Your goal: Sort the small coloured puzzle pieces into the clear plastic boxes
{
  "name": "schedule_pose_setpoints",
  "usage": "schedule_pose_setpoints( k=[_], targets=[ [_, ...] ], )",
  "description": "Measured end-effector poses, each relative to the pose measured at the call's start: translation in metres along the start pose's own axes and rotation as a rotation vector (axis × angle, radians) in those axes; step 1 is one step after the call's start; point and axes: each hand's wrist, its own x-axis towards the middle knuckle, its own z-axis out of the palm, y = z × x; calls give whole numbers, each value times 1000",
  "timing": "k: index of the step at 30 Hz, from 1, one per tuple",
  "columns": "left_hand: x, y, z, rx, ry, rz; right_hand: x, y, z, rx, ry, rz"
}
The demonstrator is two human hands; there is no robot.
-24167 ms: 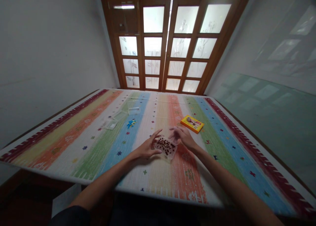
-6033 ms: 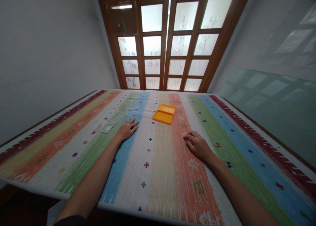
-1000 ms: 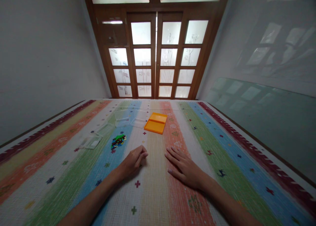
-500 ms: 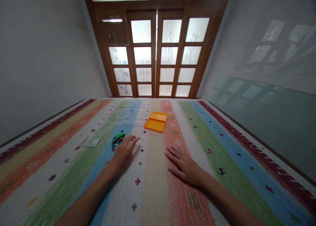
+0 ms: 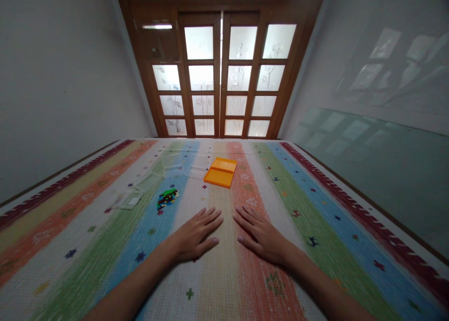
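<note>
My left hand (image 5: pixel 197 234) lies flat on the striped cloth (image 5: pixel 219 283), fingers spread and holding nothing. To its right, my right hand (image 5: pixel 261 234) also rests palm down with fingers apart and nothing in it. Beyond both hands sits an orange tray (image 5: pixel 220 172), open, with two sections. A small heap of green, brown, blue and white pieces (image 5: pixel 167 198) lies on the blue stripe, up and to the left of my left hand; the single pieces are too small to tell apart.
Several clear plastic containers stand behind and left of the heap, among them one at the left (image 5: pixel 131 200) and one farther back (image 5: pixel 173 171). Walls flank the table, a glass panel (image 5: pixel 372 166) leans at the right, and wooden doors (image 5: pixel 220 77) stand behind.
My left hand has moved away from the heap, right and nearer to me, and now lies flat beside my right hand. The right hand has stayed in place.
</note>
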Motion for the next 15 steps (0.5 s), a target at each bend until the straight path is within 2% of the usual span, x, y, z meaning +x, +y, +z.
schedule_pose_setpoints(
  k=[15],
  targets=[
    [0,-8,-6,10,-27,-24,-1,-2,-2,3,-16,7]
  ],
)
